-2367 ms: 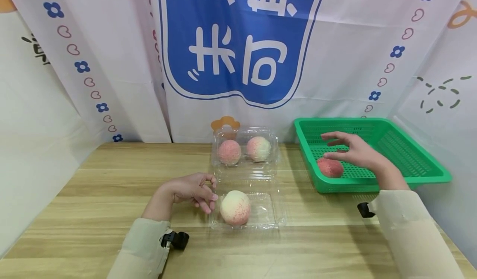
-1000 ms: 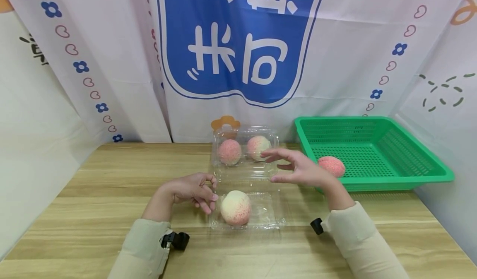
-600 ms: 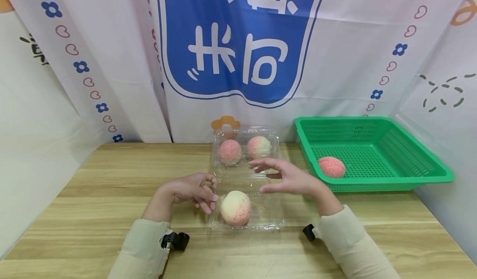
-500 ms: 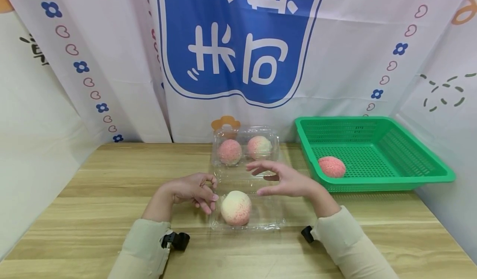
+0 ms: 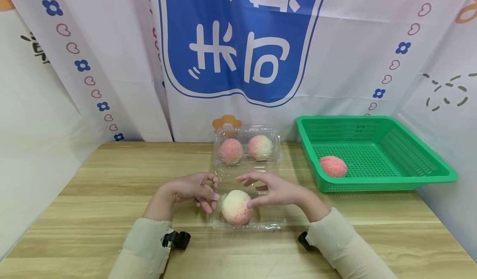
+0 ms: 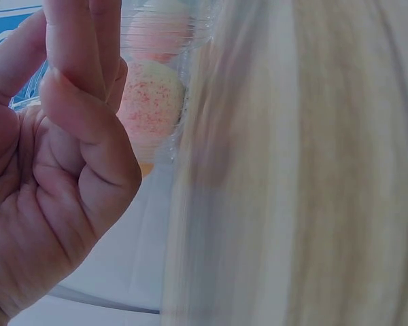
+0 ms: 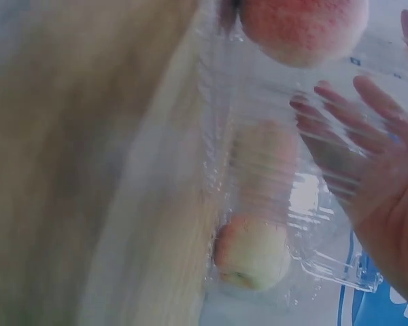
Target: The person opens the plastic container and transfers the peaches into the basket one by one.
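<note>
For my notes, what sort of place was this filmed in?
Probably a small booth set up for recording: printed cloth hangs close behind a wood-grain table, and a black wrist camera is in view.

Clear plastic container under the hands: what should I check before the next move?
1. Clear plastic container, near left part, holds the cream-and-pink round peach: ok.
2. Bare left hand at the container's left edge: ok.
3. Left hand's grip on that edge: cannot tell.
4. Bare right hand carrying nothing: ok.
5. Right hand clear of that peach: cannot tell; its thumb overlaps it in view.
6. Green plastic basket empty: not ok; one pink oval peach inside.
</note>
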`<state>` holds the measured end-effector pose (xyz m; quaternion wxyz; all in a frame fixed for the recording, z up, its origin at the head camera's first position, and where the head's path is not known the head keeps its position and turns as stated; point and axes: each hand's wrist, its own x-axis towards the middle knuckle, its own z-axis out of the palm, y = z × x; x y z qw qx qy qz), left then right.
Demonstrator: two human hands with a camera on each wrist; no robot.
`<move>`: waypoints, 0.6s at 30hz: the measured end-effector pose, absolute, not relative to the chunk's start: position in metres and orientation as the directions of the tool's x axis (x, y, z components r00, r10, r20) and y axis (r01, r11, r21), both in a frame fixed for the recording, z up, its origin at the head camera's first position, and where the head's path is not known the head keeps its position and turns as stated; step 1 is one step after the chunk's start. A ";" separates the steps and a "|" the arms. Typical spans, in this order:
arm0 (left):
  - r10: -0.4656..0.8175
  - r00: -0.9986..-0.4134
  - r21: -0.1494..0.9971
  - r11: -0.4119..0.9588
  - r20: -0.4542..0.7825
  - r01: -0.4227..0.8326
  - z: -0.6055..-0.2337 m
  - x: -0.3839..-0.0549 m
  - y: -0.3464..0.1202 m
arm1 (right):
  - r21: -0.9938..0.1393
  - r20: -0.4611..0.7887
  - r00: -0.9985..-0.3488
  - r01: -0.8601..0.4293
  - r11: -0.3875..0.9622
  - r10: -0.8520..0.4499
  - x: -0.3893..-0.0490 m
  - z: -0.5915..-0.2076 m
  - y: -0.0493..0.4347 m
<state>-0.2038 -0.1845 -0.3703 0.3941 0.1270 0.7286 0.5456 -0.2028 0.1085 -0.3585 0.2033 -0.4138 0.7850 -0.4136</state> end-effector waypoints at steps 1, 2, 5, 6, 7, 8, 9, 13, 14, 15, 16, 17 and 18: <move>0.615 -0.657 0.895 0.373 -0.436 -0.245 -0.370 -0.204 -0.184 | -0.814 0.022 -0.571 -0.486 0.317 -0.820 -0.203 -0.360 0.108; 0.616 -0.657 0.895 0.373 -0.436 -0.245 -0.370 -0.204 -0.184 | -0.810 0.022 -0.568 -0.492 0.318 -0.822 -0.203 -0.360 0.107; 0.616 -0.656 0.895 0.371 -0.436 -0.246 -0.370 -0.204 -0.185 | -0.803 0.019 -0.561 -0.502 0.322 -0.827 -0.202 -0.361 0.105; 0.617 -0.656 0.896 0.370 -0.435 -0.247 -0.370 -0.204 -0.185 | -0.802 0.013 -0.560 -0.500 0.326 -0.828 -0.202 -0.360 0.104; 0.617 -0.655 0.896 0.370 -0.436 -0.247 -0.370 -0.204 -0.185 | -0.802 0.008 -0.555 -0.501 0.327 -0.831 -0.201 -0.360 0.104; 0.617 -0.655 0.896 0.369 -0.436 -0.248 -0.370 -0.204 -0.185 | -0.800 -0.001 -0.552 -0.499 0.332 -0.834 -0.200 -0.359 0.103; 0.618 -0.654 0.896 0.368 -0.436 -0.249 -0.370 -0.204 -0.185 | -0.801 -0.009 -0.548 -0.497 0.334 -0.837 -0.200 -0.359 0.102; 0.620 -0.653 0.896 0.367 -0.435 -0.249 -0.370 -0.203 -0.185 | -0.801 -0.036 -0.529 -0.492 0.340 -0.848 -0.198 -0.359 0.100; 0.620 -0.652 0.896 0.367 -0.435 -0.249 -0.370 -0.203 -0.185 | -0.801 -0.041 -0.526 -0.491 0.343 -0.850 -0.199 -0.360 0.099; 0.620 -0.652 0.896 0.367 -0.436 -0.249 -0.370 -0.203 -0.185 | -0.798 -0.043 -0.522 -0.495 0.344 -0.852 -0.199 -0.360 0.098; 0.621 -0.652 0.896 0.368 -0.436 -0.248 -0.370 -0.203 -0.185 | -0.796 -0.050 -0.521 -0.495 0.349 -0.852 -0.199 -0.361 0.098; 0.622 -0.651 0.896 0.369 -0.436 -0.247 -0.370 -0.204 -0.185 | -0.793 -0.056 -0.520 -0.495 0.354 -0.853 -0.198 -0.361 0.097; 0.623 -0.650 0.896 0.369 -0.436 -0.247 -0.371 -0.204 -0.185 | -0.791 -0.060 -0.517 -0.497 0.357 -0.854 -0.199 -0.362 0.097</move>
